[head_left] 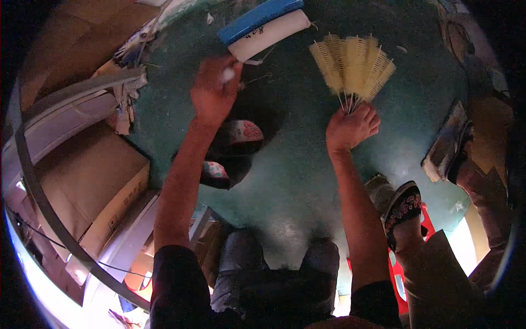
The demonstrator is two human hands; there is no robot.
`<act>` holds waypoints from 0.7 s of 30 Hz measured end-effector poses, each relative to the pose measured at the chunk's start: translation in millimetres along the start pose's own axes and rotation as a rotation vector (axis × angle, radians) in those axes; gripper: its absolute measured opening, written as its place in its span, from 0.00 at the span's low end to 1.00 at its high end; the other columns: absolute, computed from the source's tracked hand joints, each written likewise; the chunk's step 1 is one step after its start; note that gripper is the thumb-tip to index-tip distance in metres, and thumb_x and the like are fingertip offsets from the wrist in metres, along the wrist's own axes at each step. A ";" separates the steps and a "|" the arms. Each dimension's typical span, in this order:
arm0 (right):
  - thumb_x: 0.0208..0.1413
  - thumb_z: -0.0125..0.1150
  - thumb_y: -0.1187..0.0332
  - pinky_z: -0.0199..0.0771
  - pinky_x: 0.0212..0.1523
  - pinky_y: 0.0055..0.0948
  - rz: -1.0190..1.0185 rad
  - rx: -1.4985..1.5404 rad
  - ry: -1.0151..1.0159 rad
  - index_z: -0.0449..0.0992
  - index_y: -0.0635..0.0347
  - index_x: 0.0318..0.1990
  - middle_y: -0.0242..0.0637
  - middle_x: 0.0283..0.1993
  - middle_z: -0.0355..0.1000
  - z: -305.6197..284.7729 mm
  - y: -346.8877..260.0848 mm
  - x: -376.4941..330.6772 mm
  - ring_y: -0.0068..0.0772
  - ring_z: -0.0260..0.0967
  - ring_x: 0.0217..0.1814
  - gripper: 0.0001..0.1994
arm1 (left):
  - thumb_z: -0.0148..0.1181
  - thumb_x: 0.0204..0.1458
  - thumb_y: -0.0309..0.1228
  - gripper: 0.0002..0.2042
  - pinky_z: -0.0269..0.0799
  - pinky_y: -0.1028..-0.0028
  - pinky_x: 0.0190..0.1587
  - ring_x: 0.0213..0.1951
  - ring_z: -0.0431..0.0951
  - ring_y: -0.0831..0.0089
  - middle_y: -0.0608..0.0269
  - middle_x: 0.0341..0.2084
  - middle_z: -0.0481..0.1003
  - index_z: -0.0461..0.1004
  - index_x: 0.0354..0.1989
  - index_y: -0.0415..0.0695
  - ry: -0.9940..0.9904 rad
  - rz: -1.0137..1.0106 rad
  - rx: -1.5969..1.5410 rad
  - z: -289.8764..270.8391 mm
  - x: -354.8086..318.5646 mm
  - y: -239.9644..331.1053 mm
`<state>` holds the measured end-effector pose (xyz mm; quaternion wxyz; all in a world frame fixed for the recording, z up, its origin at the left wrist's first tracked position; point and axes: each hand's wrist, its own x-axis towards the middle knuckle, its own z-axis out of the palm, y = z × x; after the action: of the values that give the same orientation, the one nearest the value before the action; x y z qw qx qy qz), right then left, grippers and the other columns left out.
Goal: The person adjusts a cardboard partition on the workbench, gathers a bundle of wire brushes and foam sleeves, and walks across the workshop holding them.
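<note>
In my right hand is a bunch of yellow bottle brushes. My fingers close round their thin wire stems, and the bristle heads fan out away from me. Farther left, my left hand is closed, with a small white spot showing at its fingers; what it holds is unclear. Just beyond that hand lies a white roll with dark marks on it, against a blue roll. Both are on the green surface.
Dark items with floral patches sit beside my left forearm. A cardboard box and a pale bench-like frame stand at the left. On the right are another person's patterned shoe and leg.
</note>
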<state>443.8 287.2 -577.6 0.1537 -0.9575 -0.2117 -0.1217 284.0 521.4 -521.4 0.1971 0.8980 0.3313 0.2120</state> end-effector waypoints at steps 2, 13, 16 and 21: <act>0.51 0.60 0.62 0.55 0.54 0.51 0.021 0.030 -0.034 0.69 0.62 0.46 0.45 0.48 0.68 -3.3 -5.9 -0.1 0.54 0.60 0.53 0.18 | 0.67 0.49 0.43 0.20 0.76 0.62 0.43 0.42 0.78 0.55 0.55 0.40 0.76 0.74 0.48 0.48 0.083 0.092 0.076 0.9 27.3 -5.9; 0.47 0.61 0.61 0.56 0.53 0.52 -0.003 -0.017 -0.034 0.69 0.62 0.44 0.45 0.48 0.67 5.7 3.5 -1.4 0.53 0.60 0.53 0.19 | 0.70 0.39 0.56 0.45 0.76 0.55 0.48 0.47 0.78 0.50 0.47 0.51 0.73 0.57 0.66 0.53 -0.374 0.278 0.403 26.5 93.7 -7.3; 0.49 0.60 0.62 0.56 0.53 0.51 -0.001 -0.003 -0.030 0.68 0.62 0.46 0.44 0.48 0.67 3.9 0.8 -3.5 0.52 0.60 0.53 0.19 | 0.71 0.37 0.55 0.48 0.76 0.53 0.46 0.44 0.79 0.47 0.44 0.50 0.73 0.56 0.66 0.50 -0.323 0.285 0.231 26.4 80.3 -12.0; 0.45 0.60 0.62 0.58 0.52 0.51 -0.036 -0.068 -0.028 0.69 0.62 0.44 0.45 0.48 0.67 7.6 8.0 -3.8 0.53 0.61 0.52 0.19 | 0.74 0.33 0.53 0.52 0.79 0.57 0.40 0.37 0.81 0.50 0.39 0.44 0.72 0.56 0.62 0.30 -0.341 0.178 0.296 30.6 53.1 22.0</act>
<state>445.3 281.5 -587.7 0.1158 -0.9597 -0.2269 -0.1184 347.6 535.4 -522.7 0.0969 0.9656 0.2401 0.0228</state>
